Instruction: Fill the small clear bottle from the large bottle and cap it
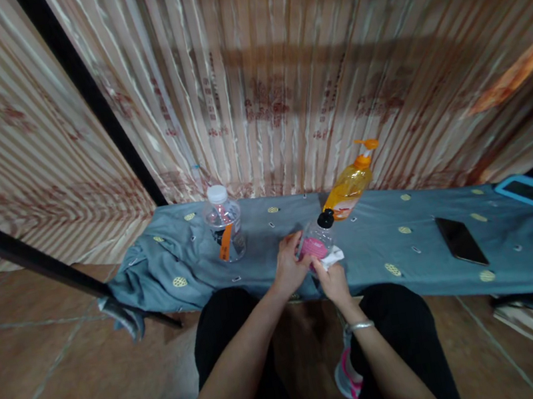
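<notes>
Pink is the label on the small clear plastic bottle with the black cap that you hold over the near edge of the grey-blue patterned cloth; any writing on that label is too small and blurred to read. Your left hand wraps its fingers around the bottle's side, forearm reaching in from the lower left. Your right hand comes up from below, wrist bent and wearing a silver bangle, and pinches a crumpled white tissue against the bottle's lower part.

Just behind stands a tilted orange pump bottle, its label unreadable. Further left is a clear plastic jar with a white lid bearing an orange strip and dark print you cannot make out. A black phone lies well to the right, and a blue-framed tablet beyond it.
</notes>
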A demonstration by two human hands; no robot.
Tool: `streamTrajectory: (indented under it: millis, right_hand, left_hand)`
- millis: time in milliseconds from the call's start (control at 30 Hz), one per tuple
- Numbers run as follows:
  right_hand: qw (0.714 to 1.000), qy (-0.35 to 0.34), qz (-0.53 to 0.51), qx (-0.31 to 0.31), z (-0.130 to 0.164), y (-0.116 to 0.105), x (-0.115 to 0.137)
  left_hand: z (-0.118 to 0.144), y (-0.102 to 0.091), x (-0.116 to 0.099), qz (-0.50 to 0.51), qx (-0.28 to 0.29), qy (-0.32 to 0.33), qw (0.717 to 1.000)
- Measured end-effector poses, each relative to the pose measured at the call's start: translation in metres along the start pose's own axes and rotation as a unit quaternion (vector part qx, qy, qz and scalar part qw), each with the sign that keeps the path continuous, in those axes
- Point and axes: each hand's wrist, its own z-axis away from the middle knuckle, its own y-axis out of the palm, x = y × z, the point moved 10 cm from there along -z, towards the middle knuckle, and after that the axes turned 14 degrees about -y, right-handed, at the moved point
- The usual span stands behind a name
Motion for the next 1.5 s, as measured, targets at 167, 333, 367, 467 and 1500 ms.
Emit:
streamTrajectory:
  millis: [167,333,367,467,1500]
  right_hand:
    - [0.998,-0.014,-0.015,0.056,-0.008,-0.003,0.003]
    - [0.997,-0.036,-0.028,0.061,-0.031,-0.014,0.014]
    - [0.997,-0.04,-0.029,0.061,-0.033,-0.013,0.014]
    - [0.997,-0.043,-0.025,0.055,-0.03,-0.008,0.008]
    - [0.947,-0.128,0.124,0.265,0.001,0.06,0.014]
  left_hand:
    - [0.0,-0.002,-0.003,0.0,0.006,-0.022,1.0]
    - [-0.007,-0.002,-0.011,-0.039,0.009,-0.014,0.999]
    - [-0.009,-0.002,-0.014,-0.042,0.01,-0.007,0.999]
    - [-0.014,0.002,-0.019,-0.045,0.01,0.016,0.999]
    - [-0.018,-0.099,-0.024,-0.02,-0.226,-0.007,0.974]
